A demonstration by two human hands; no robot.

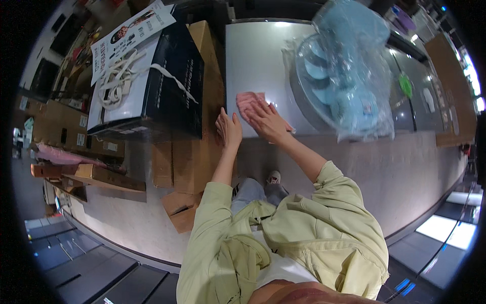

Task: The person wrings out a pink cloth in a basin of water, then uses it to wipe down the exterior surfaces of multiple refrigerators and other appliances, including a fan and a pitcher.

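Pink cloth (248,101) beneath flattened right hand (267,120), by near-left corner of tabletop (260,55), seemingly mid-wipe; cannot tell wiped from unwiped, or any grip in half-curled left hand (230,130).

Pink cloth (248,103), silvery-grey tabletop (258,58), pale yellow-green jacket (319,223)

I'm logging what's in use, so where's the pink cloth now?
In the head view, the pink cloth is under the person's right hand on the pale tabletop, near its front-left corner, left of the plastic-wrapped light-blue item.
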